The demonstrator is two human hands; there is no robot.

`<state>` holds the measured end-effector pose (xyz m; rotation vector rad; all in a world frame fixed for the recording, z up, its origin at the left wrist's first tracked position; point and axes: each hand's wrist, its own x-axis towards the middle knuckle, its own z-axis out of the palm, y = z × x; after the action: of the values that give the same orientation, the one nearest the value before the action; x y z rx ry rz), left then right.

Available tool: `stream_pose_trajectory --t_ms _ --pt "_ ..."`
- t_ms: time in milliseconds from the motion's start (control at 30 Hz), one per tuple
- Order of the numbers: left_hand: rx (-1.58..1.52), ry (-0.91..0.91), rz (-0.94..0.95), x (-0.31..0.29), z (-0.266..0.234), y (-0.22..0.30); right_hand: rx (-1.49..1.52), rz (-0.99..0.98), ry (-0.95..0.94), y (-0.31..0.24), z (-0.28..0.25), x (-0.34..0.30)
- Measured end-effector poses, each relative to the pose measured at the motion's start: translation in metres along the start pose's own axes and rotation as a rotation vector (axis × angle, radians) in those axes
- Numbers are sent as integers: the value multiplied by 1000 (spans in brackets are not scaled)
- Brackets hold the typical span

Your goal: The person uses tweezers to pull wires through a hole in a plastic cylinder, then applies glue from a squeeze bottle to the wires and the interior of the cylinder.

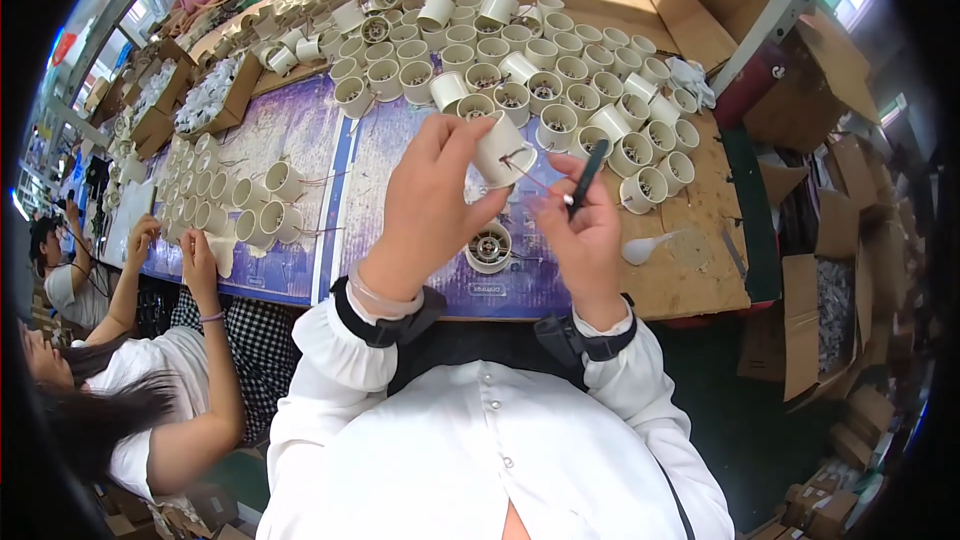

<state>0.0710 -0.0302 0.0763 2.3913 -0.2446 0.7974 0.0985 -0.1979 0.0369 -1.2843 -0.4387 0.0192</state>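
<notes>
My left hand (pixel 428 202) is closed around a cream cylindrical cup-like housing (pixel 497 152), held tilted above the table. A thin reddish wire (pixel 533 178) runs from the housing's side toward my right hand (pixel 584 225). That hand is closed on a dark pen-shaped tool (pixel 586 178), which points up and away. Its fingertips are by the wire, but I cannot make out whether they pinch it. Below, between my hands, another cream housing (pixel 489 247) stands upright on the table with a round metallic part inside and wires at its side.
Many similar housings (pixel 558 126) crowd the table's far side, some lying over. A white spoon-shaped piece (pixel 645 247) lies to the right. At left, a co-worker's hands (pixel 200 258) work near more housings (pixel 282 180). Cardboard boxes (pixel 828 320) stand off the right edge.
</notes>
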Motion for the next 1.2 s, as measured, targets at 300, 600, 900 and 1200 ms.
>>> stream_pose_trajectory --t_ms 300,600,900,1200 --pt "105 92 25 -32 -8 7 -134 -204 -23 15 29 6" --pt "-1012 157 -372 -60 -1 8 303 -63 -123 10 30 -5" --pt "-337 115 -60 -59 -13 -1 82 -70 163 15 -5 -5" --pt "-296 24 -45 -61 -16 1 -518 -422 -229 -4 -1 4"
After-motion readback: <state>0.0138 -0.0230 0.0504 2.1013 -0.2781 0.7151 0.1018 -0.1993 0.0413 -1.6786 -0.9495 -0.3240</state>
